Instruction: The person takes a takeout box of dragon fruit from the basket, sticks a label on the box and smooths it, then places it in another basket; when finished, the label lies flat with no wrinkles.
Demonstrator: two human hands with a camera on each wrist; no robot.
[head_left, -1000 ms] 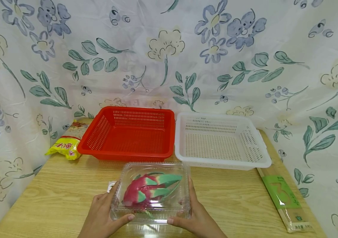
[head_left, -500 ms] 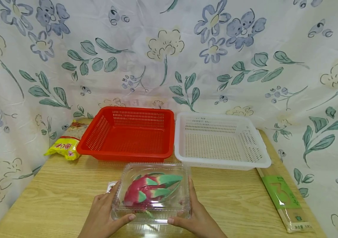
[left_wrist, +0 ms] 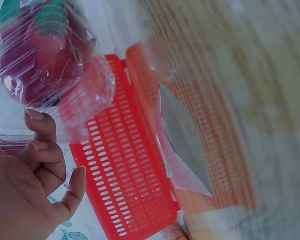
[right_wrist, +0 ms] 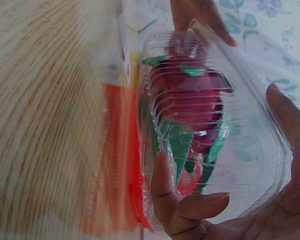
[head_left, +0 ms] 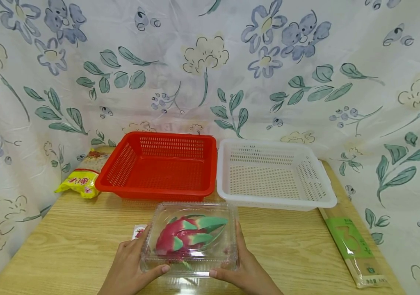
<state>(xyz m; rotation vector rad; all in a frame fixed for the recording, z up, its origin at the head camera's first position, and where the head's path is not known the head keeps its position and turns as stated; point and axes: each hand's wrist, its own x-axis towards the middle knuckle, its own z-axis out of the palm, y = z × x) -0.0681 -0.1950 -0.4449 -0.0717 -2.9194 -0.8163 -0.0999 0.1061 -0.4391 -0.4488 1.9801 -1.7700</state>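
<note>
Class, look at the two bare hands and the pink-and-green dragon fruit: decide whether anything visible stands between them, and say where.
Yes: a clear, rectangular plastic box. Its walls lie between the dragon fruit inside and the left hand and right hand, which grip its opposite sides.

"Where's room to pass?"
"Along the near stretch of the table's (head_left: 47,241) left edge."
"And blocked?"
"Far edge: red basket (head_left: 158,193), white basket (head_left: 280,203); right edge: long packet (head_left: 350,241); near middle: clear box (head_left: 188,265)."
</note>
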